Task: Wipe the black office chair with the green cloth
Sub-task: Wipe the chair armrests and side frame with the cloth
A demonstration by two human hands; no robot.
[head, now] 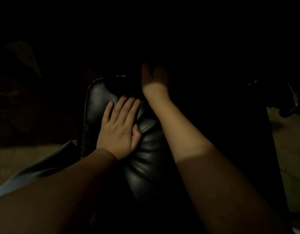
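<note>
**a:** so what's biggest in the shot?

**b:** the black office chair [145, 146]. its padded leather cushion runs up the middle from the bottom edge, and the rest of it sinks into the dark on the right. the stitched seam [87, 98] along its left edge and rounded top corner is the only outline that's clear. pale wood floor [27, 154] shows left of it, another strip far right, and some grey fabric [44, 166] lies just beside the left edge.

**a:** and the hands?

**b:** the left hand [119, 127] lies flat on the cushion near that top corner, palm down. its fingers [129, 107] are straight and a bit spread, gripping nothing, with bare leather between them and the seam. the right hand [155, 78] reaches past the top edge into shadow. honestly can't tell how open it is or if it's got anything in it.
</note>
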